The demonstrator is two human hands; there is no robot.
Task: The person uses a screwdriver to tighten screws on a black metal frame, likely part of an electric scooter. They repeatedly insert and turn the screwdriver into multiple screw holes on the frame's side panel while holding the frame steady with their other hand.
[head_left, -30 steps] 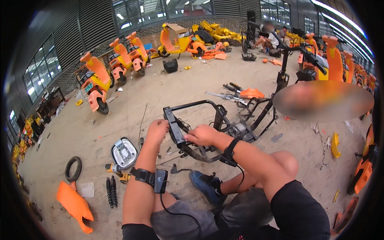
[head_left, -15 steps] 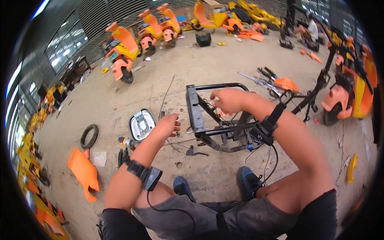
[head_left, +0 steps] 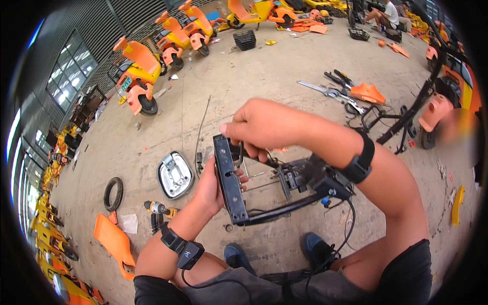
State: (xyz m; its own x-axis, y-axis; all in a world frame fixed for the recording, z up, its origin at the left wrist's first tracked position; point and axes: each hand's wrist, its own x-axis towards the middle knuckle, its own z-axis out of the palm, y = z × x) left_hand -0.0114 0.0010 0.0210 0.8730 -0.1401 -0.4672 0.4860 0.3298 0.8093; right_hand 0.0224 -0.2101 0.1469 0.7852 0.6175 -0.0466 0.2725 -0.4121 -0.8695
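Observation:
A black metal scooter frame (head_left: 231, 188) is tilted up in front of me, its flat end plate facing left. My left hand (head_left: 208, 190) is closed around the plate's left edge, and the fingertips show through the opening on its other side. At the far corner, my right hand (head_left: 254, 122) is closed over the tube beside the plate, thumb on top. Its inner fingers hang down inside the frame and are partly hidden. Cables and a small mechanism sit lower in the frame, toward my right forearm. A strapped black device is on each forearm.
On the concrete floor to the left lie a silver-and-black shallow housing (head_left: 175, 175), a yellow power drill (head_left: 158, 208), a tyre (head_left: 113, 194) and an orange panel (head_left: 112, 239). Hand tools (head_left: 325, 91) lie far right. Scooters (head_left: 140, 71) and a black basket (head_left: 245, 40) stand farther back; a person (head_left: 389, 18) sits beyond.
Both hands, apart from the frame before, have closed on it. The frame's plate end has come nearer and left, tilting up. My view has shifted slightly.

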